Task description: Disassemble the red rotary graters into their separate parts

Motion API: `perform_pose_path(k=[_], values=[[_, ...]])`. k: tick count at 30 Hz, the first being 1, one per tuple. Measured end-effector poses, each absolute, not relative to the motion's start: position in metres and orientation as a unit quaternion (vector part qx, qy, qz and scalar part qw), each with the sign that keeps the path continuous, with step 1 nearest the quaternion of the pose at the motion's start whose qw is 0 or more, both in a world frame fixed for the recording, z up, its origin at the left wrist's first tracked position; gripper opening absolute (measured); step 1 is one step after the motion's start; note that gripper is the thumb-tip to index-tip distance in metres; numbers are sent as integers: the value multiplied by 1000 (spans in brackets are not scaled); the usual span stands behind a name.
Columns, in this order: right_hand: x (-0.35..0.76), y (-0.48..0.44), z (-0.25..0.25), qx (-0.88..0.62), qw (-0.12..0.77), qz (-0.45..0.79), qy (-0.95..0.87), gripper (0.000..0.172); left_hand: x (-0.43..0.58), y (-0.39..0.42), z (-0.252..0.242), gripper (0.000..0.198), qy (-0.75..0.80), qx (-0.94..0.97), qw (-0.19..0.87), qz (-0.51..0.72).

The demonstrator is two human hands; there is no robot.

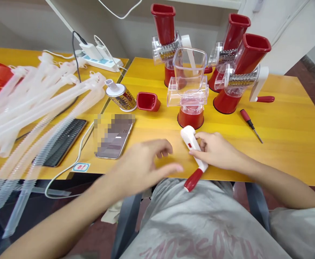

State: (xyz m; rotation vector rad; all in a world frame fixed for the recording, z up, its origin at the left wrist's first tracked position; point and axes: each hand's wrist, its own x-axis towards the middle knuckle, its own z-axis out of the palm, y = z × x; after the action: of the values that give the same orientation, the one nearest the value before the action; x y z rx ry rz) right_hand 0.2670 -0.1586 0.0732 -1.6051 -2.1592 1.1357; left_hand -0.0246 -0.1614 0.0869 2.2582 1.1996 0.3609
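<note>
1. Two bare hands work at the near edge of a yellow wooden table (286, 144). A white plastic crank handle (189, 135) lies diagonally in the right hand (218, 151), with its red grip (193, 180) pointing toward the person's lap, just past the table edge.
2. The right hand is clamped on the handle's white arm, with fingers and thumb wrapped around it. The left hand (143, 167) is open, its fingers loosely curled. It is apart from the handle and holds nothing.
3. The handle looks light, stiff and moulded, though its glossy surface may be a little slippery. The surest hold looks to be around the middle of the white arm or on the red grip, leaving the narrow rounded end free.
4. Nearest stands a clear plastic grater housing (179, 95) on a red base (186, 120). Behind it are three assembled rotary graters (251, 54). A steel grater drum (122, 99) and a red square pusher (148, 101) lie to the left, a red-handled screwdriver (245, 116) to the right.
</note>
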Motion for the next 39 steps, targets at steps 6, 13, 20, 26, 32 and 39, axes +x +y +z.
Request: perform_pose_path(k=[6, 13, 20, 26, 32, 39], values=[[211, -143, 53, -555, 160, 377, -724, 25, -11, -197, 61, 40, 460, 860, 220, -2], [234, -134, 51, -544, 184, 394, -718, 34, -41, -170, 48, 37, 527, 841, 124, 1], [282, -100, 36, -620, 376, 241, -645, 113, -42, -123, 42, 47, 554, 831, 42, 20], [264, -65, 9, -530, 418, 327, -661, 129, -29, -80, 43, 49, 554, 833, 17, 11], [286, -81, 4, -546, 415, 292, -667, 93, -26, -81, 50, 43, 564, 824, 35, 39], [318, -124, 7, -549, 403, 282, -676, 99, -7, -103, 67, 72, 456, 788, 301, 284]])
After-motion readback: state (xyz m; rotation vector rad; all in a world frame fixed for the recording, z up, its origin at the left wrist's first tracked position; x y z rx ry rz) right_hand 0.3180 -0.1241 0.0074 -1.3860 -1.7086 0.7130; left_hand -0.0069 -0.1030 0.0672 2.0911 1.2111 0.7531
